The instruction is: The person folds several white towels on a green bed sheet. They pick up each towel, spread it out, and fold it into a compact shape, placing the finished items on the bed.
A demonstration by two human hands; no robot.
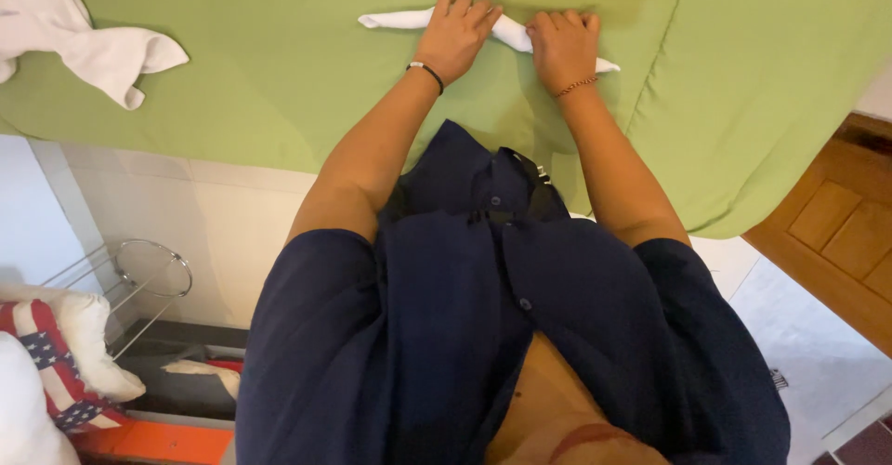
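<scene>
A white cloth rolled into a long thin strip (395, 20) lies across a green tablecloth (279, 84) near the top of the head view. My left hand (457, 36) presses flat on the roll's middle, a black band at the wrist. My right hand (563, 47) rests palm down on the roll just to the right, with a beaded bracelet on the wrist. Both ends of the roll stick out past my hands. My dark blue shirt fills the lower middle of the view.
A crumpled white cloth (84, 42) lies on the green cover at top left. Below the table's edge stand a wire rack (153, 270), a striped red, white and blue cushion (46, 363) and an orange box (153, 442). Wooden panelling (836, 233) is at right.
</scene>
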